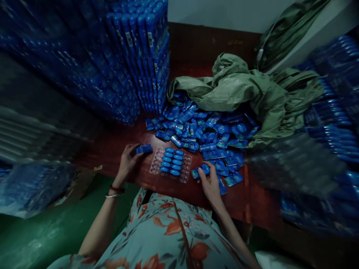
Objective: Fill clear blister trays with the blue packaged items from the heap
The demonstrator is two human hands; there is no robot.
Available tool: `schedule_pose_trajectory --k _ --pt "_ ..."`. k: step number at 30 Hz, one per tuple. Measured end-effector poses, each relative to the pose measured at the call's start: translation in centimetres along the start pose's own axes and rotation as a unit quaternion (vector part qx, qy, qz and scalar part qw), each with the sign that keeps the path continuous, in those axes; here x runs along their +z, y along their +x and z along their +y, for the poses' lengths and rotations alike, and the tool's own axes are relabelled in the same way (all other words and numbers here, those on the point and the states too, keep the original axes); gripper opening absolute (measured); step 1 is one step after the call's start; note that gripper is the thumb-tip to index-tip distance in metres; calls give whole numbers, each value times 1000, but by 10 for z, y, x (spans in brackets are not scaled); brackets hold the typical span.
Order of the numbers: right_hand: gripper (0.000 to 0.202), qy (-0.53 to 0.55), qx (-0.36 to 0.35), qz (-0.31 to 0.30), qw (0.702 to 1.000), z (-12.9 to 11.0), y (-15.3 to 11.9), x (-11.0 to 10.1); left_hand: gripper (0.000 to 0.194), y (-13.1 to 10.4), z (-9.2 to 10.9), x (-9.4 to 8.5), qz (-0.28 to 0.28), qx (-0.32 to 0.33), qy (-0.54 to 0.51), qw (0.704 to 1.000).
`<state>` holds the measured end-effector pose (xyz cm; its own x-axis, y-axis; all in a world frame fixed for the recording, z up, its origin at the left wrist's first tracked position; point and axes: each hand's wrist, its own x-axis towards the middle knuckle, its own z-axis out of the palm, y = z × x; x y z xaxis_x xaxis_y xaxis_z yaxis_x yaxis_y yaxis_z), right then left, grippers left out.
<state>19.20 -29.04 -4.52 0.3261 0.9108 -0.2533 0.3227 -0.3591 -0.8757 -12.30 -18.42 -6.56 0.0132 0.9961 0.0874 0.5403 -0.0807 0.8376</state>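
Note:
A clear plastic tray [186, 170] lies on the dark red table [165, 186] in front of me, with several blue oval pieces [176, 162] standing in two columns in its middle. Left of the tray, my left hand [130, 158] grips one end of a small blue packet [144, 149]. On the right side, my right hand [209, 179] pinches another blue packet [197, 172] between thumb and fingers. Behind the tray spreads a loose pile of blue packets [193, 127], reaching round to beside my right hand.
Tall stacks of blue packs [150, 48] rise at the back left. A green sack [232, 87] lies over the pile's rear. Clear trays are stacked at left [36, 130] and right [294, 164], with more blue packs [333, 123] at the far right.

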Motion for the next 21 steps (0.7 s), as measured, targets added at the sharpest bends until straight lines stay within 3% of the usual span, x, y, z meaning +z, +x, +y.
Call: schedule_pose_trajectory --k 2,5,8,13,18,21 --pt "41 34 -25 -10 999 -2 -5 5 43 -10 -3 -7 11 -14 -6 1000" --pt "31 3 -115 -22 993 -7 -17 12 40 -19 -8 -12 4 -20 11 1000" --pt "27 -46 -206 -51 976 -10 -28 18 37 -24 -12 -10 -3 -20 14 1000" --pt "20 -100 -286 -93 948 -16 -36 22 41 -27 -9 -3 33 -19 31 999" --pt "25 -109 -347 -87 927 -26 -39 21 34 -43 3 14 -88 24 71 993" --pt "29 -121 -383 -89 911 -27 -38 23 33 -55 10 26 -113 37 71 990"
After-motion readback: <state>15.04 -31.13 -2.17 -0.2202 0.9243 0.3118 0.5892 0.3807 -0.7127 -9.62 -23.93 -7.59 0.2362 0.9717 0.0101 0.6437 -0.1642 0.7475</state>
